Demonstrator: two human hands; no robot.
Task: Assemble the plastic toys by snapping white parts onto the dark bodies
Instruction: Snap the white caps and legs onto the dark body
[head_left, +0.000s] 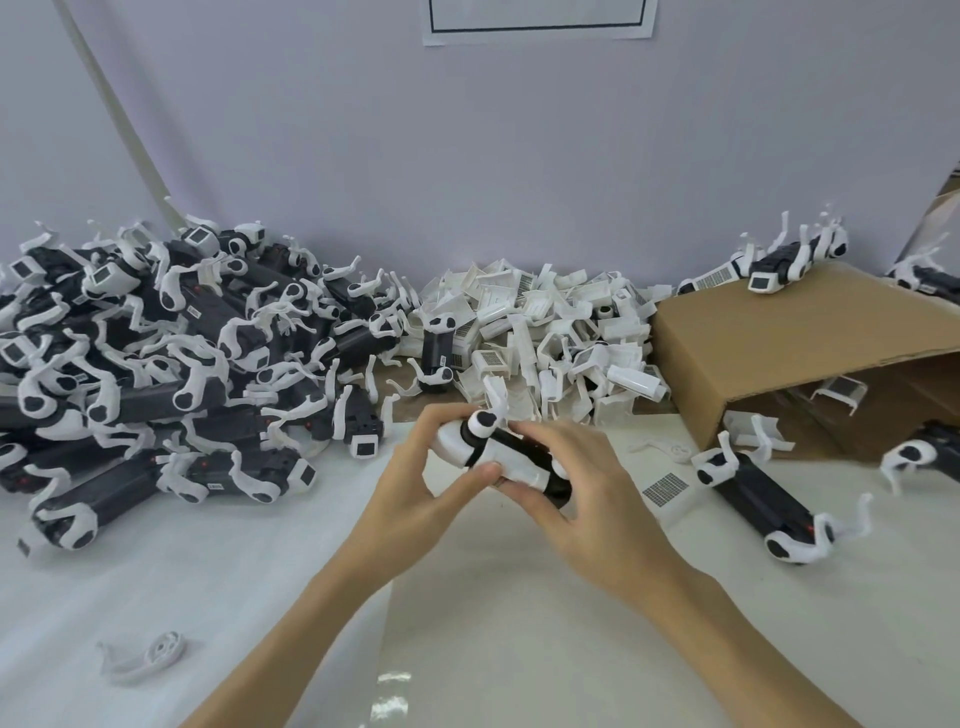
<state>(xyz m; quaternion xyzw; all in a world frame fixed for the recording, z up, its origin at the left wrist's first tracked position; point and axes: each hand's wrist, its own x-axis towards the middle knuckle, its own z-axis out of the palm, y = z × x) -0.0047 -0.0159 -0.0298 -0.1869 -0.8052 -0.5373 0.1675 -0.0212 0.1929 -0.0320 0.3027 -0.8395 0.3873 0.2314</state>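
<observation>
Spanning the whole lower field, the white table (208, 597) carries everything, backed by a pale wall (467, 156). Largest mass on it: a heap of dark toys (156, 353) at far left, black bodies with white legs and end caps already fitted, stacked against the wall. Next in size, a cardboard box (810, 343) lies on its side at right, opening toward the camera; 1 finished toy rests on its top face (779, 270). Between heap and box sits a pile of loose white parts (550, 338), some with grille faces. A single dark toy on the table (763, 499) lies in front of the box, white legs at both ends.

Centre frame: both hands hold 1 toy body (511, 457) above the table, just in front of the white pile. Left hand (415, 478) grips its white-capped end, thumb pressed on the white shell. Right hand (587, 478) grips the black end, fingers curled over the top.

Smallest items: a stray white leg piece (150, 654) near the lower left, and a small grille sticker (666, 487) right of the hands.
</observation>
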